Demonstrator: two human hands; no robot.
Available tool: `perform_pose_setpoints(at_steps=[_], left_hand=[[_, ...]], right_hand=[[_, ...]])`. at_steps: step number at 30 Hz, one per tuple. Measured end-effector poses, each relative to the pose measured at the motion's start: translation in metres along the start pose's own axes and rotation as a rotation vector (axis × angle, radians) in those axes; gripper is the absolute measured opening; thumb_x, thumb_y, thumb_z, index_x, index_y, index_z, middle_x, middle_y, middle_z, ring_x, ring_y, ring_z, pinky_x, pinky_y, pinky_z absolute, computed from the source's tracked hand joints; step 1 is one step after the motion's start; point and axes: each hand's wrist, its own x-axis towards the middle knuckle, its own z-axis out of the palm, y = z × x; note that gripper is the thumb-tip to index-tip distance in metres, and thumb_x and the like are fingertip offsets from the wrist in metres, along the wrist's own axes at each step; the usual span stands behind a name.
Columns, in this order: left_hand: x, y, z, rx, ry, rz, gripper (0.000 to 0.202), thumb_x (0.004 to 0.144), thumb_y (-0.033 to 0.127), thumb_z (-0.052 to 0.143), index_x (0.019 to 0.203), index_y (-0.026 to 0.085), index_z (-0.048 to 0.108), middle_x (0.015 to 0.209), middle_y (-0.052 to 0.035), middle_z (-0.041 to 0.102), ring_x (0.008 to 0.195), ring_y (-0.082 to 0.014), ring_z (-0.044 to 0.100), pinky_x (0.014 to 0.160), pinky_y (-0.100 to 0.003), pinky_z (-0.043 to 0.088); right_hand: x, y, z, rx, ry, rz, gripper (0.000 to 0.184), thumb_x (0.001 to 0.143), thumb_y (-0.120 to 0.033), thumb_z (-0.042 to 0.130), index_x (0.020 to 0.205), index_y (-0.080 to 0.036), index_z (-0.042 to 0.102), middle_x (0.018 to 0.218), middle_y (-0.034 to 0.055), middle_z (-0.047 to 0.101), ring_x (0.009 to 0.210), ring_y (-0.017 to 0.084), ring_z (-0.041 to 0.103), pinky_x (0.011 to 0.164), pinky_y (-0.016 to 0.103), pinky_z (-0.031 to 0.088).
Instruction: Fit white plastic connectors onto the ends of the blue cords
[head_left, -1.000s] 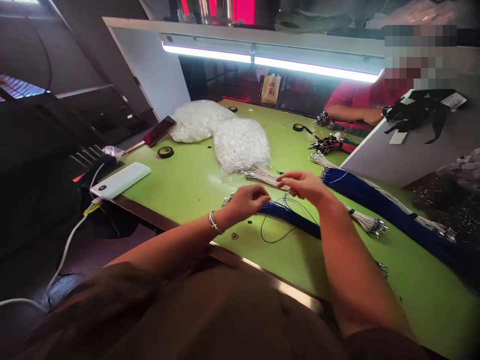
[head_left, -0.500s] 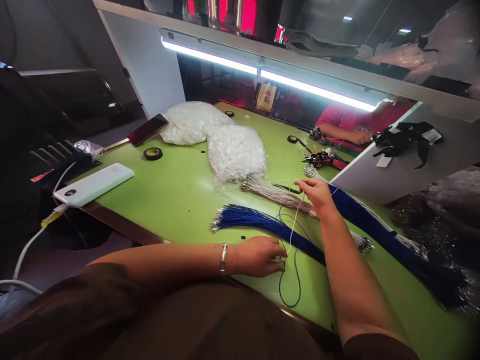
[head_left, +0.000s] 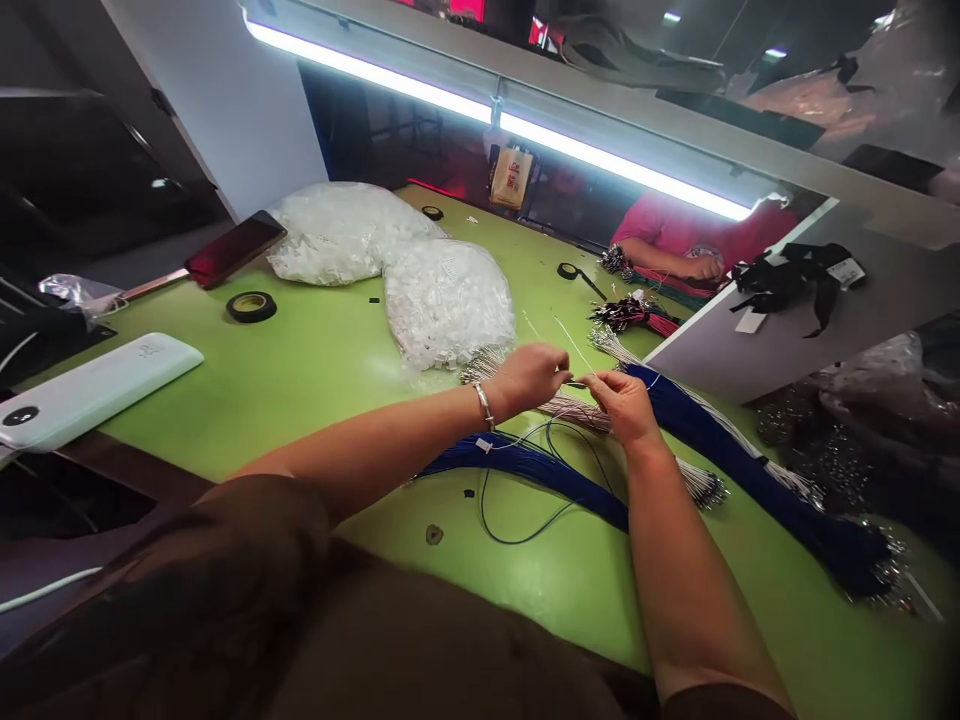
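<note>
My left hand (head_left: 529, 375) and right hand (head_left: 619, 400) meet fingertip to fingertip above the green table (head_left: 315, 380), both pinched shut on a thin white wire (head_left: 571, 345). A thin blue wire (head_left: 517, 537) loops below. I judge that work this fine calls for steady, aligned fingertips.

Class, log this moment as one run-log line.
left hand: pinching thin wires | right hand: pinching same wires | below: blue wire bundle on green table | behind: white bags
</note>
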Motion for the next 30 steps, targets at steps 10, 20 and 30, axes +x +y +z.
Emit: perform_pose_setpoints(at_steps=[10,20,30], left_hand=[[0.013,-0.003,0.011,-0.375,-0.09,-0.327,0.024,0.083,0.022,0.066,0.061,0.013,0.067,0.05,0.0008,0.052,0.048,-0.0096,0.042,0.052,-0.026,0.031],[-0.005,-0.021,0.01,-0.933,-0.114,-0.572,0.013,0.09,0.006,0.056,0.082,0.01,0.066,0.062,0.0016,0.062,0.037,-0.0014,0.034,0.037,-0.018,0.024],[-0.002,-0.018,0.015,-1.07,-0.045,-0.628,0.016,0.091,0.007,0.057,0.076,0.011,0.06,0.062,0.0006,0.063,0.044,-0.0022,0.047,0.042,-0.015,0.037]], right_hand=[[0.008,-0.002,-0.035,0.042,0.156,0.115,0.025,0.067,-0.039,0.071,0.066,-0.014,0.07,0.044,-0.0044,0.046,0.04,0.005,0.024,0.038,0.022,0.014],[0.011,0.006,-0.037,0.297,0.2,0.181,0.034,0.067,-0.045,0.079,0.07,-0.015,0.064,0.058,0.001,0.063,0.038,0.003,0.039,0.032,0.015,0.024],[0.019,0.023,-0.032,-0.111,0.205,0.145,0.033,0.067,-0.043,0.076,0.087,-0.019,0.068,0.087,0.0056,0.07,0.079,0.018,0.065,0.064,0.027,0.053]])
